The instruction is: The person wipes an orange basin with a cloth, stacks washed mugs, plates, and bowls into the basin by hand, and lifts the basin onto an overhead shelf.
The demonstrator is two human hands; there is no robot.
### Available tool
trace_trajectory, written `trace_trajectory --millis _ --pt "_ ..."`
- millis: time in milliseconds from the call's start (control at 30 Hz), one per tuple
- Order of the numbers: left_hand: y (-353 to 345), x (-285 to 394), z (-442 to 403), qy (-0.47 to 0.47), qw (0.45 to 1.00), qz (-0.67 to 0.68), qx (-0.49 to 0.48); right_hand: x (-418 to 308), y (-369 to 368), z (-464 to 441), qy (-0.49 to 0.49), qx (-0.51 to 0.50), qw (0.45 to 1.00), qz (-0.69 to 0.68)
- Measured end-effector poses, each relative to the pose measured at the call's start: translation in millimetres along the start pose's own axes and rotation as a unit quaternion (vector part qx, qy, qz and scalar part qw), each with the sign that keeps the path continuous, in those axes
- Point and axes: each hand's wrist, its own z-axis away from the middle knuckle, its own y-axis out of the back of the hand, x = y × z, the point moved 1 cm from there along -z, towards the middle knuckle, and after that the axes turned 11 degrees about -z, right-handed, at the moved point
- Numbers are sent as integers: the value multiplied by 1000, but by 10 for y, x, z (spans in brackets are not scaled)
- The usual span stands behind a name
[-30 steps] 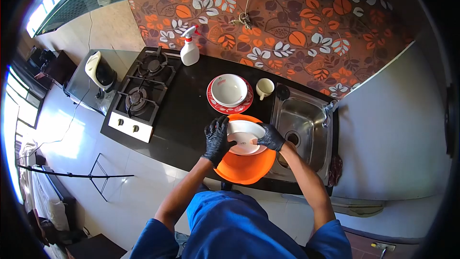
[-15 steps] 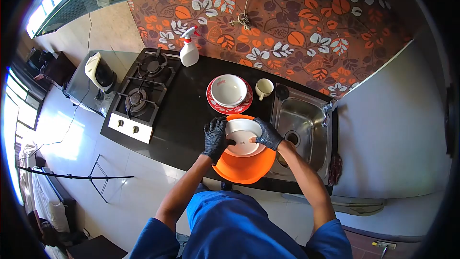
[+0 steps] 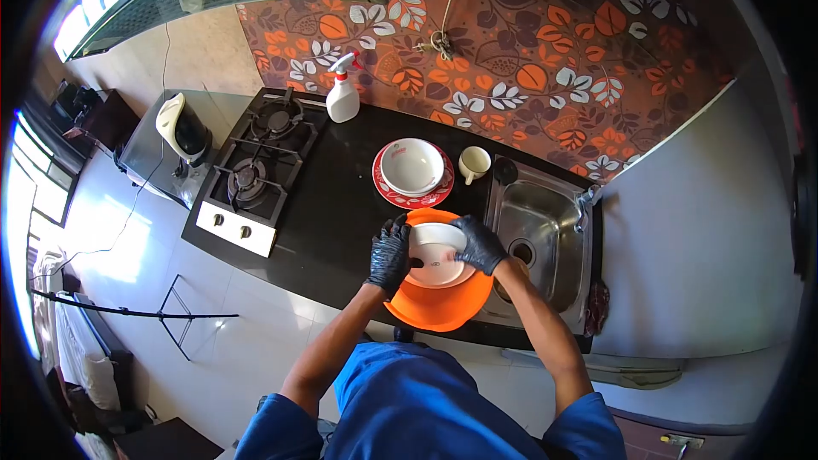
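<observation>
Glossy black covers the long table (image 3: 328, 204) that I look down on through the head camera, its back edge running along a wall of orange, brown and white leaf patterns. At its left end sits the black two-burner gas stove with a pale front panel (image 3: 236, 228); the rectangular stainless-steel sink (image 3: 545, 213) is set into the right end. Between them, close against the sink at the front edge, I see the round bright-orange basin (image 3: 439, 313). Further toward the back edge lies the red plate with a white pattern (image 3: 388, 192), and resting on it is the deep white bowl with red lettering (image 3: 413, 166), a second rim showing just beneath.

The round white dish (image 3: 437, 273) is above the orange basin, tilted, with a small dark mark on its face; I cannot tell whether it touches the basin. My left hand, in a black glove (image 3: 389, 254), and my right hand, gloved likewise (image 3: 481, 247), pinch it from opposite sides, each grip closed on its rim; the right thumb is blurred.

Near the back edge, beside the stove, stands the white spray bottle with a red-and-white trigger (image 3: 343, 102). The cream mug (image 3: 474, 162) sits between plate and sink, just left of a small round black object (image 3: 505, 171) at the sink's back-left corner.
</observation>
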Motion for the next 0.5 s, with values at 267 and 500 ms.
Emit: trace_trajectory --millis 267,500 --pt "-45 -24 10 -7 1000 -1 -4 289 -103 -1060 153 70 977 130" --pt "-33 -41 2 -6 1000 17 -14 725 -473 -1519 227 -18 937 264"
